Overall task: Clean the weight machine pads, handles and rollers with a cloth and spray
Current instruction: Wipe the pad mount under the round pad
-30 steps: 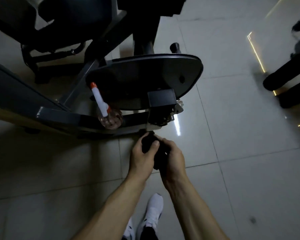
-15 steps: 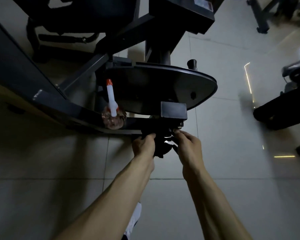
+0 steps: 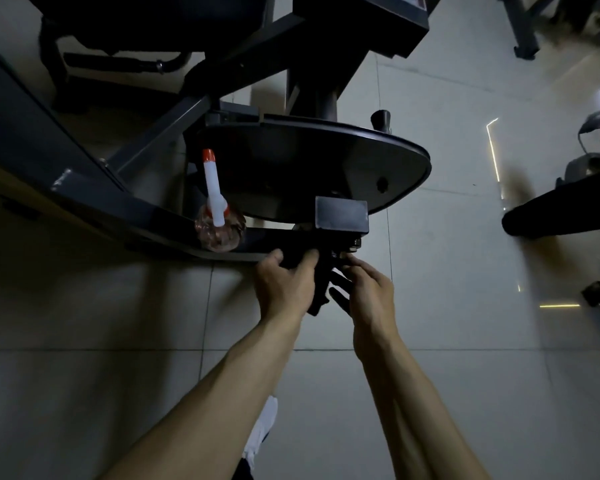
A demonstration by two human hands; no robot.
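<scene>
Your left hand [image 3: 284, 289] curls round the black cloth [image 3: 321, 282] against the machine's frame bar [image 3: 118, 202], your right hand [image 3: 371, 296] pinches its top edge, the cloth hanging lengthwise toward you, and just beyond stands the spray bottle [image 3: 219, 223], red-tipped nozzle pointing away.

Head-worn, steeply down, near weight machine [image 3: 309, 168]

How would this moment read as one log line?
left hand: grips cloth | right hand: holds cloth | spray bottle: by machine frame, untouched
</scene>
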